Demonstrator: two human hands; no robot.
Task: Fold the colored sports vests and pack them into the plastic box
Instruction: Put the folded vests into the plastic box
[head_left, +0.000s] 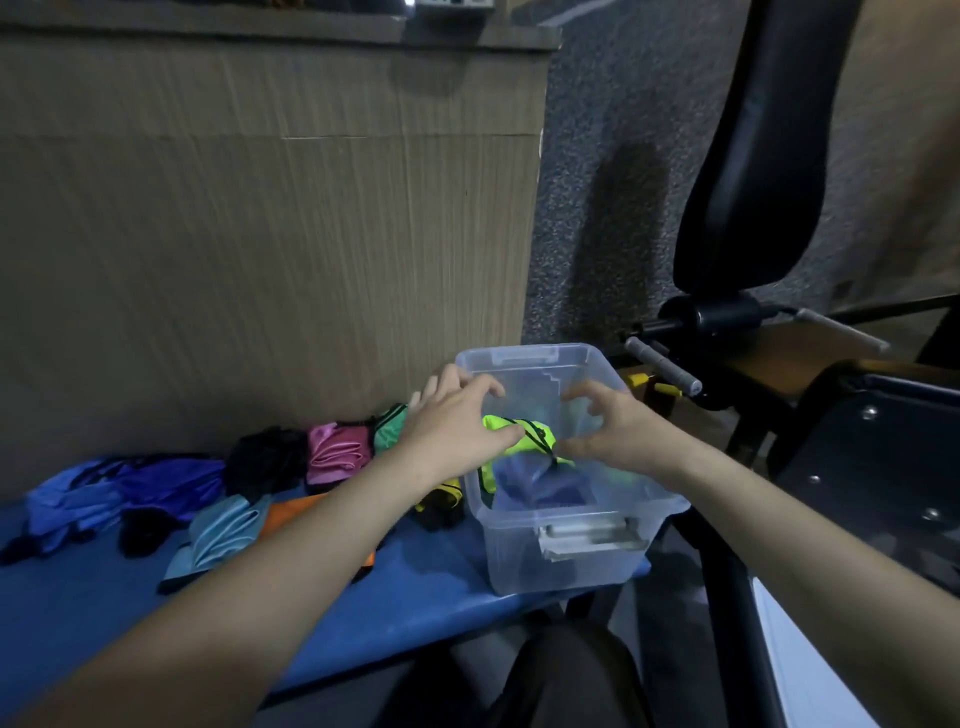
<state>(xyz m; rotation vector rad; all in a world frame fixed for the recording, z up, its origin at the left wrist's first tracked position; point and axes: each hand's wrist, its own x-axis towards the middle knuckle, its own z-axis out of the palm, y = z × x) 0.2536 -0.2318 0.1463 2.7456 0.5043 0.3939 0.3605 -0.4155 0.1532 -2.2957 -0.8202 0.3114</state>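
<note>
My forearms reach in from the bottom edge, over the blue worktop (431, 597). My left hand (457, 421) hangs over the clear box (571, 561) rim, its fingers (485, 387) curled and holding nothing I can see. My right hand (618, 428) is over the box too, fingers hooked, thumb low; I can't tell whether it pinches the neon vest (511, 428). That vest lies inside the box just under both sets of fingers, on top of a folded blue vest (540, 483). Left of my left fingers lie the pink vest (335, 452), black vest (265, 460), light-blue vest (223, 535) and purple vest (171, 483) in a loose row.
</note>
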